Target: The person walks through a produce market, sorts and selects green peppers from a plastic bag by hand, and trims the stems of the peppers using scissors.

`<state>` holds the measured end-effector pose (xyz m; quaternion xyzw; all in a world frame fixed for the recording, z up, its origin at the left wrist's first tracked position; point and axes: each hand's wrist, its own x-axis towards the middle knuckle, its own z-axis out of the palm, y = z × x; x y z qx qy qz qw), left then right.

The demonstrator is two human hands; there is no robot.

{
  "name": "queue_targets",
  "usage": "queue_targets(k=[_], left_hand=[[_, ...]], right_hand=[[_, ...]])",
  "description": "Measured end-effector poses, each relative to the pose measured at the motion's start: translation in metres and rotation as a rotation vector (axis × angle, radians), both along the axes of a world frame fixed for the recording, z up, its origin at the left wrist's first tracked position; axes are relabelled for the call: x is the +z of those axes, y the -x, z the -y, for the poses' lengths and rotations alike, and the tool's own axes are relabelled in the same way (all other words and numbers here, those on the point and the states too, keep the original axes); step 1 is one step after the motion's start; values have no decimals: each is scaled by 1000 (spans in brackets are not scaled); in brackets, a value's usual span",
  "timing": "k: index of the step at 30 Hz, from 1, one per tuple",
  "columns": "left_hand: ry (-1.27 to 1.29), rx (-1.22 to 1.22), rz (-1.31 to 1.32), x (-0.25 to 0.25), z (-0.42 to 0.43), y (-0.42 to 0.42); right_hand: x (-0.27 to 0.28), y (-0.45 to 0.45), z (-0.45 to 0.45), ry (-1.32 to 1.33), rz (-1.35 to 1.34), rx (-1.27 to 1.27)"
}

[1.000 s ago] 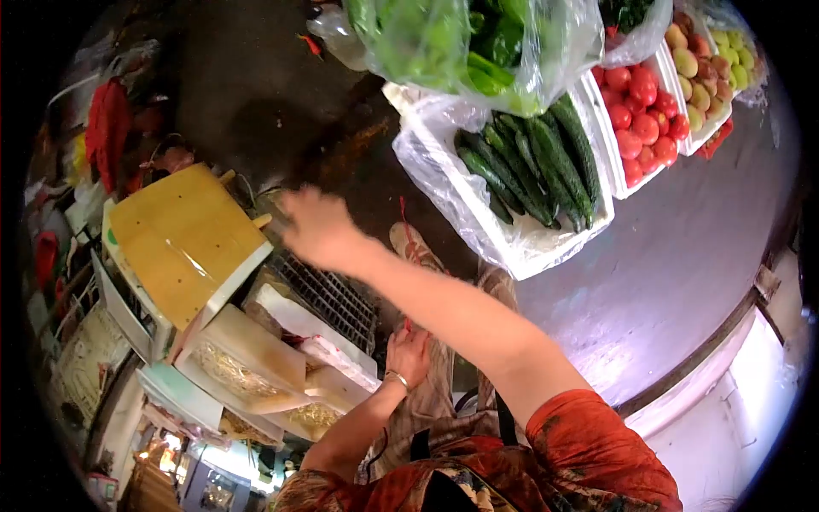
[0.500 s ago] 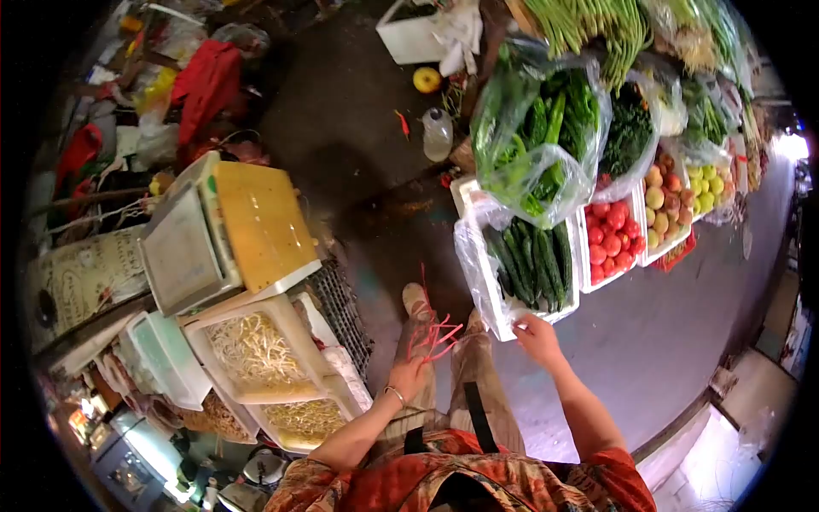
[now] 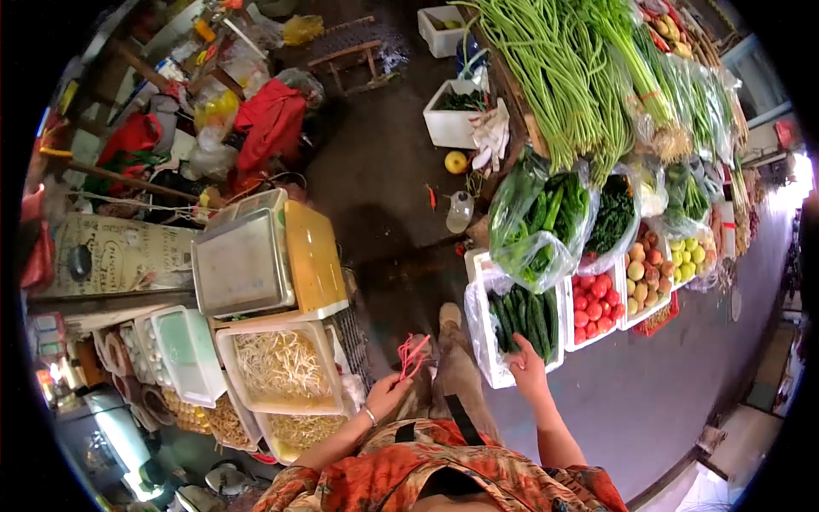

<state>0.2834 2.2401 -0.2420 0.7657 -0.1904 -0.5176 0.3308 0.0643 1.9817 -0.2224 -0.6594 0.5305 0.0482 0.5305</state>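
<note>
Your left hand (image 3: 388, 395) pinches thin, tangled red strings (image 3: 410, 356); your right hand (image 3: 526, 369), grip unclear, meets long dark-green cucumbers (image 3: 536, 317).

1. My left hand (image 3: 388, 396) grips a loose bunch of red strings (image 3: 411, 355).
2. My right hand (image 3: 527, 370) is at the near end of the dark green cucumbers (image 3: 531, 314); I can't tell whether I'm touching them.
3. They lie in a white box (image 3: 498, 374), just beside red tomatoes (image 3: 595, 305).
4. Beyond them sits a clear bag of green vegetables (image 3: 546, 209).
5. To my left, bean sprouts (image 3: 283, 363) lie in a pale tub (image 3: 334, 375).
</note>
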Motion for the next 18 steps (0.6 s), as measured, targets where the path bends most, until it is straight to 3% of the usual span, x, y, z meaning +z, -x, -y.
queue_targets(k=[2,4,6,8,10,11,12,16,18], left_hand=[[35,247,-308,-4,1,-1],[88,304,-303,-4,9,-4],[89,252,-219,-5,17,-10],[62,239,-213,2,31,-18],[60,245,-230,6,43,-27],[40,214,-143,11,52,-32],[8,180,-68,18,60,-37],[74,253,-90,29,79,-56],[22,126,256,52,91,-74]], right_hand=[[11,-18,13,213,192,57],[4,-22,40,187,192,130],[1,-32,65,2,275,-56],[-3,-41,90,36,376,-83],[12,-57,118,142,295,23],[41,-77,130,157,226,34],[32,-81,145,246,281,94],[67,-142,192,260,412,170],[87,-183,211,384,465,273]])
